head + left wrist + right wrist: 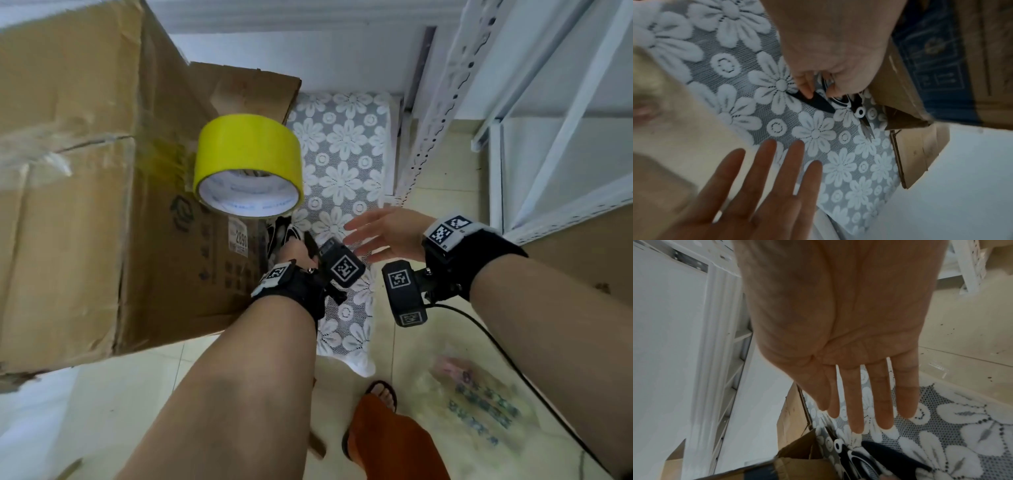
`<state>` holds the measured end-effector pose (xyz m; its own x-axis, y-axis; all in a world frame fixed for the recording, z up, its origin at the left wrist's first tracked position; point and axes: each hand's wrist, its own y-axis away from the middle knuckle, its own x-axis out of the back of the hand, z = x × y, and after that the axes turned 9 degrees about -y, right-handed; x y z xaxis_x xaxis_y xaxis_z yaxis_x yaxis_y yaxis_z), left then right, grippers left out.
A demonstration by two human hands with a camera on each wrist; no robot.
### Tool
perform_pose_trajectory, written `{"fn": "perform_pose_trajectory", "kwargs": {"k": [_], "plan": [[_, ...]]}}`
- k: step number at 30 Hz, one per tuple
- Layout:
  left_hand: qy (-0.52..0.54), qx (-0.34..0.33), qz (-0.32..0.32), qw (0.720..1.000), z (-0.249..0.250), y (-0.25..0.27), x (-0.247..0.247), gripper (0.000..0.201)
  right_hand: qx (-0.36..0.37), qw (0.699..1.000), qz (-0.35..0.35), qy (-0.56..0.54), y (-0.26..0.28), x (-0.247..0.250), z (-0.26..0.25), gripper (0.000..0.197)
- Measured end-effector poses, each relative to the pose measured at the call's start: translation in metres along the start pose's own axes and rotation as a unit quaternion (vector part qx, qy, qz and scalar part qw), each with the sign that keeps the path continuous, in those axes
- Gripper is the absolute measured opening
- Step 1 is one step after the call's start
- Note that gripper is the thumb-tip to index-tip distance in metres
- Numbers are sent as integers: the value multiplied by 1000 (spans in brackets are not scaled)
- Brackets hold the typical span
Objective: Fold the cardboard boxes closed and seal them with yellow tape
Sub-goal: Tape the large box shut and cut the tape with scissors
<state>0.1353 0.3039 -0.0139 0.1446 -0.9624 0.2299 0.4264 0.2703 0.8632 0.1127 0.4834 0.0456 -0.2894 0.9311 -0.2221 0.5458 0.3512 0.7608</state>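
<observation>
Leftmost in the head view, a large brown cardboard box (pixel 78 192) is standing on the pale floor tiles, its top folded shut and a broad roll of yellow tape (pixel 248 164) sitting at the box's near right corner, its hollow core facing the camera. Just right of the box, low against its side, the left hand (pixel 294 251) is curling its fingers around a pair of black-and-white scissors (pixel 849 105) lying on a grey mat with white flowers (pixel 342 154); their blades are pointing away from the wrist, close to the cardboard. Further right, the right hand (pixel 383 233) is hovering above the mat, fingers straight and spread, gripping nothing. Judging from this, the roll is lying above and to the left of both hands, nearer the occupied left, so the free right one would be crossing over to reach it.
</observation>
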Motion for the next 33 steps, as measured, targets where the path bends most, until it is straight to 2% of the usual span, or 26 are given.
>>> {"fn": "perform_pose_trajectory", "kwargs": {"k": [1,2,3,4,5,6,8,9,10,11,12,14,15,16,19,21,24,27,30,33], "plan": [[-78,26,4,997,6,1,0,28,-2,1000,1,-2,-2,1,2,24],[-239,-12,19,971,1,-6,-3,31,-5,1000,2,-2,-4,2,4,25],[-296,-53,20,954,-6,-16,-1,35,-7,1000,4,-3,-6,2,5,27],[-303,-37,16,952,-6,-10,-4,36,-7,1000,8,-5,-8,3,6,28],[-273,-34,-26,961,-1,0,-7,34,-7,1000,10,-5,-9,3,6,29],[-244,-36,-34,969,2,9,-10,32,-7,1000,10,-4,-10,3,7,28],[-248,-74,4,966,-1,9,-13,30,-9,1000,3,4,-12,3,8,27],[-291,-39,25,956,0,1,-17,30,-10,1000,0,8,-13,2,9,27],[-370,-58,-5,927,-2,2,-16,26,-11,1000,-1,8,-13,2,10,28],[-390,-50,-24,919,1,0,-17,19,-12,1000,1,2,-13,2,12,29],[-405,-38,-16,913,0,-5,-18,18,-13,1000,3,-3,-13,2,14,30],[-370,-64,-4,927,-8,-10,-13,35,-14,1000,5,3,-13,3,17,31],[-263,-38,1,964,-10,-7,-12,40,-15,1000,7,6,-12,4,19,31],[-194,-29,-1,981,-12,-7,-9,42,-16,1000,12,7,-11,5,19,30],[-144,-58,71,985,-16,0,-4,36,-15,999,36,-6,-6,5,19,27],[-118,-74,97,985,-10,6,-5,30,-12,999,39,-13,0,2,17,28],[-64,-112,55,990,-1,30,-9,20,-11,1000,22,1,14,-7,11,30],[-18,-167,19,986,9,57,-16,17,-11,999,37,-13,28,-15,3,32],[33,-156,-59,985,23,79,-22,9,-5,996,86,-16,42,-20,-8,41],[47,-129,-132,982,31,106,-18,11,18,989,150,0,58,-18,-21,48]]}}
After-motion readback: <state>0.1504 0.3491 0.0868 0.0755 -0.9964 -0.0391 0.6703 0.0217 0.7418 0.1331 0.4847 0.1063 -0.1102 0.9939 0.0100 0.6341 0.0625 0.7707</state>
